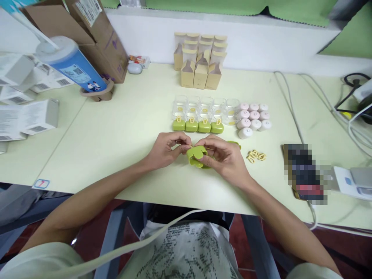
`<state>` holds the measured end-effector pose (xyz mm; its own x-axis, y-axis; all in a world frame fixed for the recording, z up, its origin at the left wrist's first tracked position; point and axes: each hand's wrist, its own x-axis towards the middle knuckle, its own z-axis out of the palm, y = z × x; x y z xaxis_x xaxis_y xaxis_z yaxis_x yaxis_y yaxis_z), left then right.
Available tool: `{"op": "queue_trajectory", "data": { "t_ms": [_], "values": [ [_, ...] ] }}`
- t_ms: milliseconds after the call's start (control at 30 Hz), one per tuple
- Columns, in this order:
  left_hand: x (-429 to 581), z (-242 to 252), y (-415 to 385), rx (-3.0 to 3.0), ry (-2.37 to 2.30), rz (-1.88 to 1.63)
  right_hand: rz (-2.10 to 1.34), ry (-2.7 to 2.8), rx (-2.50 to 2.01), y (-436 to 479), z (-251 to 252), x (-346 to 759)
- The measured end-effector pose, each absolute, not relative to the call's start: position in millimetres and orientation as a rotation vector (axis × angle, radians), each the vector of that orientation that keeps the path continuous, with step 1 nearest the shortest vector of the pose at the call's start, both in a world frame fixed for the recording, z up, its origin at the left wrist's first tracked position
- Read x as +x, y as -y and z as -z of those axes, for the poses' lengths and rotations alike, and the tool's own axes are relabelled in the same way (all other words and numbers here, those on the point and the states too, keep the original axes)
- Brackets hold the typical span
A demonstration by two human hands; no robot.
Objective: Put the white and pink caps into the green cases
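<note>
My right hand [225, 157] grips a hollow green plastic cap [195, 155], turned so its open side shows. At the cap's left edge, my left hand [170, 149] pinches what looks like a small yellow loop [190, 146], mostly hidden by the fingers. Just beyond my hands stand several finished-looking green caps [191, 126] in a row, each with a yellow loop on top. Another green piece [235, 144] lies partly behind my right hand. To its right is a small pile of loose yellow loops [255, 155].
Clear cups [205, 109] stand behind the caps, beside pink and white rounded pieces [254, 115]. Open cardboard boxes [200, 73] are near the wall. A blue canister [78, 68] and white boxes [37, 116] fill the left. A blurred phone [303, 170] and cables [290, 100] lie right.
</note>
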<state>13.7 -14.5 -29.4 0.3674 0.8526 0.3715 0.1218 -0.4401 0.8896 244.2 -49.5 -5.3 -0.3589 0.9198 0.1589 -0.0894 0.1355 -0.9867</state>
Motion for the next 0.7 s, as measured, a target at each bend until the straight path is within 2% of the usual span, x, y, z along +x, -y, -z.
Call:
{"op": "queue_trajectory", "data": {
  "t_ms": [133, 200, 267, 400, 467, 567, 700],
  "values": [
    [11, 35, 15, 1.868, -0.836, -1.223, -1.448, 1.515, -0.794, 48, 7, 246],
    [9, 35, 14, 1.912, -0.839, -1.249, -1.372, 1.545, -0.811, 46, 3, 254],
    [6, 36, 11, 1.983, -0.916, -1.297, -1.110, 1.587, -0.919, 42, -3, 269],
    [-4, 42, -2, 2.090, -1.240, -1.443, -0.239, 1.773, -1.208, 21, -8, 315],
    [-9, 49, -8, 2.051, -1.385, -1.449, 0.053, 1.935, -1.276, 10, -2, 333],
    [-13, 60, -15, 1.998, -1.479, -1.376, 0.279, 2.188, -1.359, 1, 11, 345],
    [-12, 66, -15, 2.016, -1.480, -1.249, 0.394, 2.368, -1.470, 3, 18, 340]
  ]
}}
